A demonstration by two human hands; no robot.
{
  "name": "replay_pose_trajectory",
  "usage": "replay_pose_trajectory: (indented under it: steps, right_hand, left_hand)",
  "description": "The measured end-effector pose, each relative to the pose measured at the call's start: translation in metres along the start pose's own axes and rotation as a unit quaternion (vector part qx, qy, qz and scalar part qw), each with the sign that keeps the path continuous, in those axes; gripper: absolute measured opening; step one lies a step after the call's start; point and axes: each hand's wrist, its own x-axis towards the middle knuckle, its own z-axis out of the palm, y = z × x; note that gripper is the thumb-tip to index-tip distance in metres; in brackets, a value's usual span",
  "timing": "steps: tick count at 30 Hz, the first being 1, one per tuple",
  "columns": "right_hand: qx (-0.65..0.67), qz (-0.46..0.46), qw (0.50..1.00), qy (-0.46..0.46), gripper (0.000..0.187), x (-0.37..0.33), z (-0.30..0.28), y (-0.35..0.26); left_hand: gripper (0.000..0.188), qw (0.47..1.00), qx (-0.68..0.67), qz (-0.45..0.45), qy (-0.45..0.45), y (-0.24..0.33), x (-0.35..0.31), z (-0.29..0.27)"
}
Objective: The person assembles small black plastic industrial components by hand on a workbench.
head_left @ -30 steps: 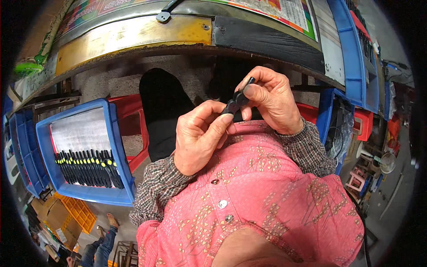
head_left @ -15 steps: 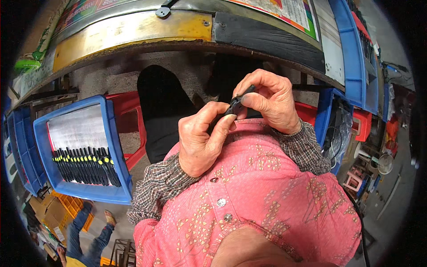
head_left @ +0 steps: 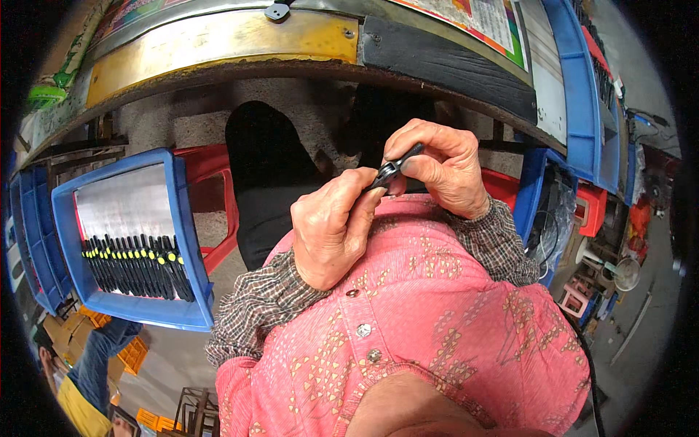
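Note:
A small black clamp-like piece, with a narrow arm and a rounded body, is held above my lap. My left hand pinches its lower end between thumb and fingers. The upper arm end is gripped by my right hand, thumb against fingertips. Part of the piece is hidden by the fingers. Off to my left, a blue tray holds a row of several black tools with yellow dots, laid side by side near a white sheet.
Ahead runs a worn workbench edge with a small dark metal part on top. A red stool stands beside the tray. Blue bins are at the right. Another person in yellow is at the lower left.
The black piece has turned slightly in my fingers, showing more of its body. My hands stay nearly in place. The person at the lower left has shifted posture.

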Motion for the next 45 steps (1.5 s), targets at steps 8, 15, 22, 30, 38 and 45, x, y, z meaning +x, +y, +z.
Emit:
replay_pose_trajectory:
  steps: [8, 15, 22, 30, 38, 45]
  right_hand:
    - [-0.013, 0.008, 1.0, -0.016, 0.012, 0.002, -0.002, 0.005]
    - [-0.06, 0.086, 0.993, 0.046, 0.014, 0.008, 0.006, 0.004]
    - [-0.013, 0.157, 0.985, 0.075, 0.019, 0.007, 0.004, 0.024]
    - [0.027, 0.188, 0.978, 0.089, 0.021, 0.005, 0.001, 0.043]
    - [0.044, 0.197, 0.975, 0.09, 0.017, 0.006, -0.003, 0.051]
    - [0.058, 0.189, 0.974, 0.11, 0.02, 0.004, -0.002, 0.057]
  left_hand:
    - [0.009, 1.0, -0.016, -0.019, -0.011, -0.007, -0.001, 0.001]
    - [0.013, 0.872, -0.397, -0.262, -0.114, -0.013, 0.001, -0.004]
    - [0.013, 0.803, -0.48, -0.338, -0.104, -0.029, -0.003, 0.003]
    - [0.012, 0.78, -0.491, -0.376, -0.093, -0.038, -0.003, 0.007]
    - [0.011, 0.783, -0.481, -0.386, -0.085, -0.04, 0.0, 0.009]
    - [0.012, 0.785, -0.475, -0.389, -0.08, -0.042, 0.001, 0.013]
